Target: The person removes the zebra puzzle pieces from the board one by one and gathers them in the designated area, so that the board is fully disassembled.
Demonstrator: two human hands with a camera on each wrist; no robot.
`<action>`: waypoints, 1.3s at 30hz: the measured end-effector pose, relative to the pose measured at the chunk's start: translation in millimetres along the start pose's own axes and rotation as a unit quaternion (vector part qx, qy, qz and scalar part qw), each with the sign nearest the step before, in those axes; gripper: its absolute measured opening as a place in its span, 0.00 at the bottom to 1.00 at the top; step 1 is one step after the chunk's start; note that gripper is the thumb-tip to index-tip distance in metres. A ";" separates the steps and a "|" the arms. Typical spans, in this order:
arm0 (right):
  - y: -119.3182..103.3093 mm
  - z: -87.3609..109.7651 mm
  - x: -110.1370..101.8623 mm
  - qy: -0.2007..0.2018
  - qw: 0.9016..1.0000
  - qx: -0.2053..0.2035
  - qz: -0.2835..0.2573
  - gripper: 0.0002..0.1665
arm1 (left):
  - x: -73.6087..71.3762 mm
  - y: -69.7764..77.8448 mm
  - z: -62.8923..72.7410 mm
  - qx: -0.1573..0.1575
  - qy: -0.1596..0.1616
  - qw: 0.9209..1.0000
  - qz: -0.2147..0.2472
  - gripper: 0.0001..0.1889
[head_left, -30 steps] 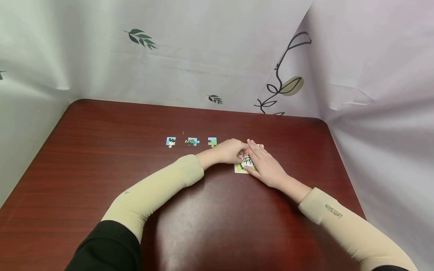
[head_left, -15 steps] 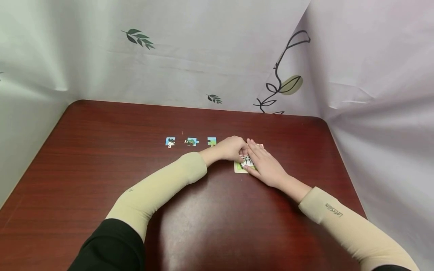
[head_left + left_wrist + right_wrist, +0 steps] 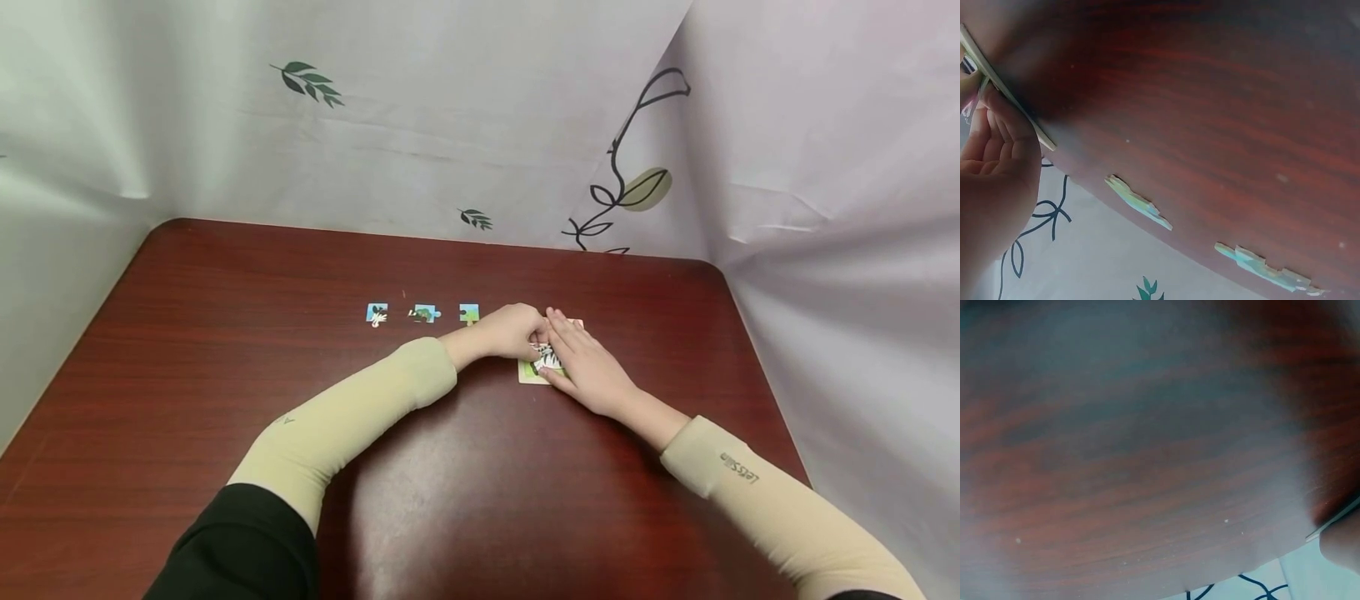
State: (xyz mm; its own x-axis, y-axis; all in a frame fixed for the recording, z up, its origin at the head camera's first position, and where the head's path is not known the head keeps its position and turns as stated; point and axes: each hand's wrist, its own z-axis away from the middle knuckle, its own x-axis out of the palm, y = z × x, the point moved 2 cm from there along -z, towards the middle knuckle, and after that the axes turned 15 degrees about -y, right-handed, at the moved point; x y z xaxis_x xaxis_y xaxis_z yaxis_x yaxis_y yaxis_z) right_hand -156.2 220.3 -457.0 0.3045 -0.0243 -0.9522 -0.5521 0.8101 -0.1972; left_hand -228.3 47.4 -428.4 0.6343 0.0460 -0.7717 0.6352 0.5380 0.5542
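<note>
A small puzzle board [image 3: 527,373] with a pale edge and a zebra picture lies on the table under both hands. My left hand [image 3: 512,329] reaches over its left side, fingers curled and thumb against them. In the left wrist view, the left hand [image 3: 999,147] pinches a puzzle piece [image 3: 984,85] at the board [image 3: 1013,97]; the fingers hide most of the piece. My right hand [image 3: 592,367] rests on the board's right part with its fingers straight and together. Only a bit of the right hand [image 3: 1342,542] shows in the right wrist view.
Three loose puzzle pieces lie in a row left of the board: a blue and white piece [image 3: 377,314], a blue and green piece [image 3: 425,313] and a smaller piece [image 3: 469,312]. A white curtain [image 3: 390,150] with leaf prints stands behind the dark red table [image 3: 225,358].
My left hand and forearm have shifted slightly up and to the right over the board. The right hand and the loose pieces stay put.
</note>
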 end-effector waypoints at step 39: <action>-1.5 0.3 -1.5 -0.021 1.000 0.015 -0.009 0.48 | -5.0 -12.4 11.7 0.001 0.010 0.993 0.121 0.07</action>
State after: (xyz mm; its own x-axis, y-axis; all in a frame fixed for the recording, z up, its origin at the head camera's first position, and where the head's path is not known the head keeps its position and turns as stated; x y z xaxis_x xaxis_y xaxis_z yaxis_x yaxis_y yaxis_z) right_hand -155.6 219.3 -455.2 0.3476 -0.0148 -0.9375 -0.5235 0.8265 -0.2071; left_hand -234.2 30.6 -427.7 0.7594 0.1895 -0.6224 0.4670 0.5073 0.7243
